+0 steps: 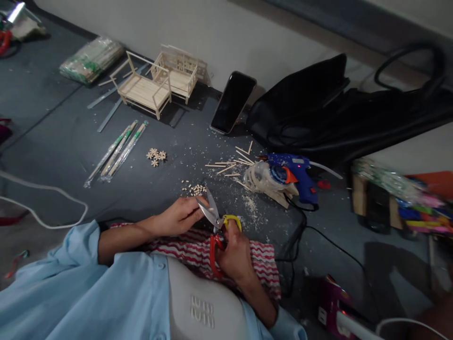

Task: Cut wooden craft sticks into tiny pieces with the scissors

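My right hand [236, 255] is wrapped round the handles of a pair of scissors [211, 213], one loop yellow and the other red. Their blades stand apart, pointing up and left. My left hand [181, 215] is closed in a pinch beside the blades, and a short end of a thin wooden stick [211, 209] shows between them. Just beyond my left fingers lies a pile of small cut wooden bits [197, 190]. Several loose thin sticks [226, 166] are scattered farther off, and a cluster of flower-shaped wooden pieces [156, 156] sits to the left.
Two miniature wooden benches [145, 89] stand at the back. A phone [233, 101] leans by the wall near a black bag [300, 104]. A blue glue gun [297, 170] rests right, its cord trailing. Packaged sticks [116, 151] and a white cable [53, 189] lie left.
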A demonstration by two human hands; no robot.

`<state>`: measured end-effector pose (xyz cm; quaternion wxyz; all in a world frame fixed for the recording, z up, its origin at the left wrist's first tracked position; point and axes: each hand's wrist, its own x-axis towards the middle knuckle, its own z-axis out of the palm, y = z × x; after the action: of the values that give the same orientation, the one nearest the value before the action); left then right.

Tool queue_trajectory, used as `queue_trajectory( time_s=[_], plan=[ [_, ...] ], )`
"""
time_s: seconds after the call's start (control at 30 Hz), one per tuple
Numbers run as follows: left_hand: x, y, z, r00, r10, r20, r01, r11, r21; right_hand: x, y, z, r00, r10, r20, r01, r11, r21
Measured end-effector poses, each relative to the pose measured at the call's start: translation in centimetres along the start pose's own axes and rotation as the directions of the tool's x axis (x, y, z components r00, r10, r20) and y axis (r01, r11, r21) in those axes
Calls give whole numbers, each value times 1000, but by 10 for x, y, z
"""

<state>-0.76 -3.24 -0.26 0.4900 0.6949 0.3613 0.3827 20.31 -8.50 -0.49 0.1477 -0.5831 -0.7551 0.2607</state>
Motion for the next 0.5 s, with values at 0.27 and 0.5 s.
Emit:
queue_trajectory(
  time_s=[0.27, 0.5],
  plan=[
    [0, 3, -5, 970, -185, 156, 227, 919, -323, -2, -1, -3, 996, -89, -17, 87, 989, -116],
    [0, -3, -2, 904, -303, 301, 419, 768, -485, -3, 2, 0, 999, -48, 21, 49, 997, -64]
  ],
)
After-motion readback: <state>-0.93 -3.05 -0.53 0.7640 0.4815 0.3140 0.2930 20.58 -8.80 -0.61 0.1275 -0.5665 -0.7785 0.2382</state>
